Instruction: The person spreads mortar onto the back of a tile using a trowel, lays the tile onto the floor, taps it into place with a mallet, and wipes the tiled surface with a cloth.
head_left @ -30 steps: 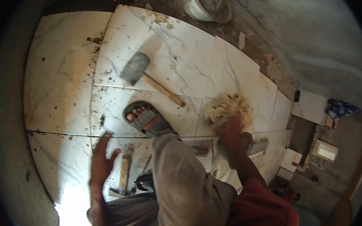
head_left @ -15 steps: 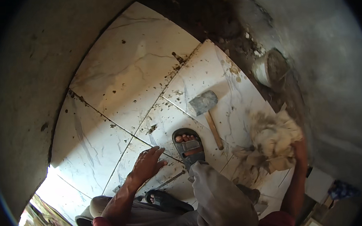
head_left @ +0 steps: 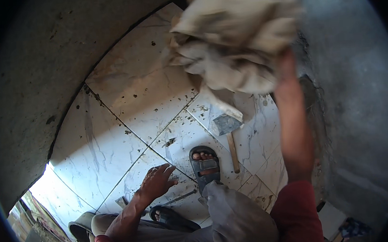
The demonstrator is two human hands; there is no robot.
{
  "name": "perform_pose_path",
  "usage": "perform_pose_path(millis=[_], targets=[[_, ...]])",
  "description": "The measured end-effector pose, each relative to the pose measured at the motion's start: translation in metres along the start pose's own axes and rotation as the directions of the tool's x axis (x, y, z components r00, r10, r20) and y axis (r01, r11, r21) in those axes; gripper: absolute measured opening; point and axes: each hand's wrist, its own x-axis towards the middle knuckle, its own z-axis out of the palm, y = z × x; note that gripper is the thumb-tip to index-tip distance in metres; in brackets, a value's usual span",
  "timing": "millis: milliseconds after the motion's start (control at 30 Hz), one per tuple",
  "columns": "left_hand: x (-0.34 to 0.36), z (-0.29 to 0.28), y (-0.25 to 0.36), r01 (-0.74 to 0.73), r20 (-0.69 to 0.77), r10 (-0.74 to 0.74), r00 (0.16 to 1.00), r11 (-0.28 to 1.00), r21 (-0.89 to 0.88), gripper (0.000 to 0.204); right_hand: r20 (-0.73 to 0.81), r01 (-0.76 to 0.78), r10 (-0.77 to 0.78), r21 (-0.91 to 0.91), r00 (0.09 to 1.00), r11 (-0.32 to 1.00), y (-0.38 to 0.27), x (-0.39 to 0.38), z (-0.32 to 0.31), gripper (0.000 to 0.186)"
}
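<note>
A crumpled beige cloth (head_left: 236,23), perhaps a sack, hangs blurred over the far part of the tiles. My right hand (head_left: 285,63), arm stretched far forward, grips its right side; the cloth covers most of the fingers. My left hand (head_left: 158,182) hovers above the tiles near my sandalled foot, fingers apart, holding nothing. A mallet (head_left: 226,124) with a grey head and wooden handle lies on the floor right of that foot; the cloth's dangling corner reaches its head. A thin metal rod (head_left: 179,197) lies below my left hand.
White marbled floor tiles (head_left: 115,158) carry scattered dirt crumbs. Curved grey walls (head_left: 351,123) stand close on both sides. A bucket (head_left: 309,90) is partly hidden behind my right arm. A dark round container (head_left: 81,228) sits at the lower left.
My right hand has lifted the cloth from the floor at the right and swung it forward and left over the far tiles. My left hand has barely moved.
</note>
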Motion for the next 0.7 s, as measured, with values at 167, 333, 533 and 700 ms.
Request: perform_pose_path(millis=[167,333,533,700], targets=[[-0.01,-0.012,0.001,0.103,0.044,-0.102,0.994,0.994,-0.036,0.054,0.147,0.208,-0.17,-0.877,0.974,0.434,0.157,0.058,-0.065,0.044],[-0.028,-0.021,0.002,0.115,-0.057,-0.118,0.991,0.992,-0.055,0.054,0.119,0.198,0.241,-0.92,0.963,-0.339,0.202,0.051,-0.07,0.055],[-0.042,-0.02,0.004,0.076,-0.131,-0.087,0.987,0.993,-0.089,0.05,0.086,0.216,0.621,-0.967,0.779,-0.136,0.196,0.042,-0.023,0.045],[-0.045,-0.013,0.006,0.032,-0.126,-0.043,0.991,0.996,-0.087,0.051,0.387,0.361,0.518,-0.92,0.763,0.154,0.22,-0.084,0.081,0.033]])
